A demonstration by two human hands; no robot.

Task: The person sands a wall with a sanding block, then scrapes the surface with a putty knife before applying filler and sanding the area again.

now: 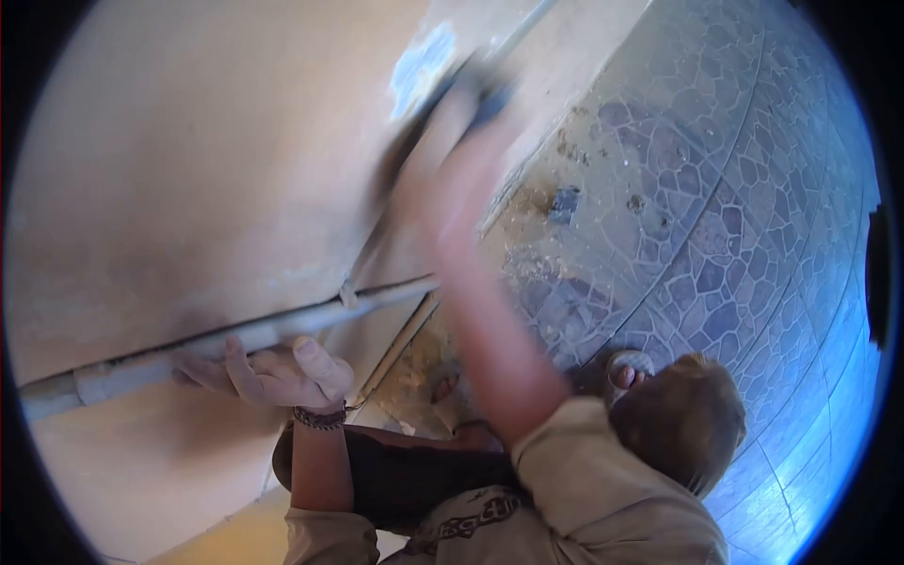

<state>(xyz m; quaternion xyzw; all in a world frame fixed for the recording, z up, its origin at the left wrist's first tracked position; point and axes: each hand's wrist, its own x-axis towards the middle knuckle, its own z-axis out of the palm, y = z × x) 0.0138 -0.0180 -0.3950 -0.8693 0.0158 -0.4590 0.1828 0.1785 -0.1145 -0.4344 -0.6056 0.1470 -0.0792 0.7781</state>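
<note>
Pipe [282,330] under open left hand [273,375]; right hand [443,160] (blurred) around dark tool [490,99] against wall [188,169].

We note: wall [188,169] matt beige plaster, smooth, one paler filler patch [421,61]; pipe [141,369] grey plastic, dull, dusty; floor tiles [734,217] glossy, stone-pattern, gritty near wall; sleeve [603,490] soft cloth; bracelet [318,418] braided; dark tool [476,94] blurred, we cannot tell.

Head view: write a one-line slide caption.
Left hand rests on a pipe; blurred right hand holds a dark tool against the tan wall.
</note>
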